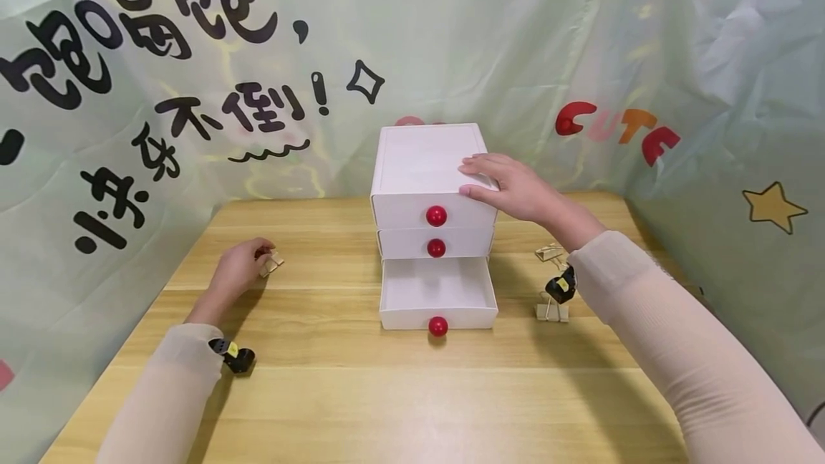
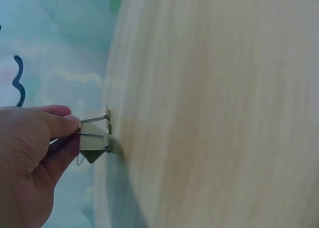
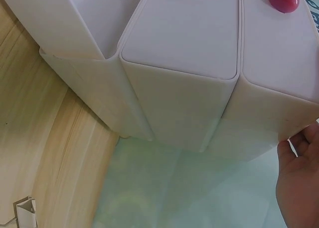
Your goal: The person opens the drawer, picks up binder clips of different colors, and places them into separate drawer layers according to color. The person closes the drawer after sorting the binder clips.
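Note:
My left hand (image 1: 238,267) pinches a pale binder clip (image 1: 272,262) between thumb and fingers at the left of the table. Close up in the left wrist view, the binder clip (image 2: 94,138) has its wire handles toward the fingertips, and its body is at the wood surface. A white three-drawer box (image 1: 428,156) with red knobs stands at the centre. Its bottom drawer (image 1: 438,317) is pulled out, with nothing visible inside; the upper two are closed. My right hand (image 1: 512,185) rests on the box's top right edge, fingers extended over the lid.
Right of the box, two more binder clips (image 1: 552,312) lie on the wooden table (image 1: 322,392), partly behind the right wrist camera (image 1: 562,285). A printed cloth (image 1: 515,34) hangs behind and along both sides of the table.

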Demonstrator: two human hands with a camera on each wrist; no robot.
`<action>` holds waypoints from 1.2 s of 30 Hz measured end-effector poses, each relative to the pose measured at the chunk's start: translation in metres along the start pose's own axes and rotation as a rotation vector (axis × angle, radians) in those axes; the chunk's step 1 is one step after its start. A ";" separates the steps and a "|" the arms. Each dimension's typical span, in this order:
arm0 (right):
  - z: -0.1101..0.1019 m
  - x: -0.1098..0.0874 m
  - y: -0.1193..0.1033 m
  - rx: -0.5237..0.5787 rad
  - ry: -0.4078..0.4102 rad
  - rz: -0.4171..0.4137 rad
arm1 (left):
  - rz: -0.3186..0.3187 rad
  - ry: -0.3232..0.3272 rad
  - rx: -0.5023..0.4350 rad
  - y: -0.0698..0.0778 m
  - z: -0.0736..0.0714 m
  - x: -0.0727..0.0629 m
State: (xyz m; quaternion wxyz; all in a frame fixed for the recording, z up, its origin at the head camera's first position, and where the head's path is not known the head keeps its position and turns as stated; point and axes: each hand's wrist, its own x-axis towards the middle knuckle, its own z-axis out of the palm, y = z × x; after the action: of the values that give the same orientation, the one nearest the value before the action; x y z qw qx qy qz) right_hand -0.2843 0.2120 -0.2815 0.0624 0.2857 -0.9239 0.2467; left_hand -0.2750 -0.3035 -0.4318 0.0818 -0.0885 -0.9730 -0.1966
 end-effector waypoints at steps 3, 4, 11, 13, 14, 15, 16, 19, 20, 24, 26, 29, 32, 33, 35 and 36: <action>0.000 -0.001 0.000 0.001 -0.001 0.002 | 0.022 0.019 -0.008 0.009 -0.001 -0.001; 0.000 -0.001 0.000 0.000 -0.002 0.002 | 0.030 0.023 -0.011 0.011 -0.001 -0.001; 0.000 0.000 0.000 0.008 0.008 -0.008 | 0.073 0.026 -0.027 0.030 0.000 0.000; 0.000 0.000 0.001 0.008 0.014 -0.016 | 0.082 0.024 -0.032 0.035 -0.001 0.000; 0.000 0.000 0.001 0.006 0.015 -0.019 | 0.090 0.024 -0.032 0.037 -0.001 0.001; 0.000 0.000 0.001 0.005 0.016 -0.020 | 0.100 0.027 -0.029 0.039 -0.001 0.001; 0.000 0.000 0.001 0.004 0.015 -0.020 | 0.110 0.028 -0.024 0.041 -0.001 0.001; 0.000 0.000 0.002 0.001 0.012 -0.019 | 0.133 0.030 -0.017 0.049 -0.002 0.001; 0.000 0.000 0.001 0.000 0.011 -0.018 | 0.140 0.030 -0.014 0.051 -0.002 0.001; 0.001 0.000 0.001 0.003 0.015 -0.024 | 0.163 0.033 -0.020 0.062 -0.003 0.001; 0.001 0.001 0.001 0.002 0.022 -0.031 | 0.182 0.037 -0.022 0.067 -0.003 0.002; 0.001 0.001 0.001 0.005 0.031 -0.042 | 0.215 0.046 -0.028 0.075 -0.004 0.002; 0.001 0.001 0.002 0.007 0.033 -0.045 | 0.242 0.051 -0.037 0.084 -0.006 0.002; 0.001 0.001 0.002 0.008 0.031 -0.043 | 0.252 0.053 -0.041 0.088 -0.007 0.002; 0.001 0.001 0.002 0.010 0.026 -0.039 | 0.265 0.058 -0.051 0.094 -0.008 0.001; 0.001 0.001 0.002 0.009 0.024 -0.036 | 0.272 0.060 -0.054 0.097 -0.009 0.001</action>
State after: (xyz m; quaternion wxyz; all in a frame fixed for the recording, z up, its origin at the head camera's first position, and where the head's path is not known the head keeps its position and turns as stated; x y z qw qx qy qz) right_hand -0.2859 0.2125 -0.2835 0.0766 0.2999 -0.9166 0.2532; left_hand -0.2551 -0.2186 -0.3881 0.1346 -0.2158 -0.9435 -0.2126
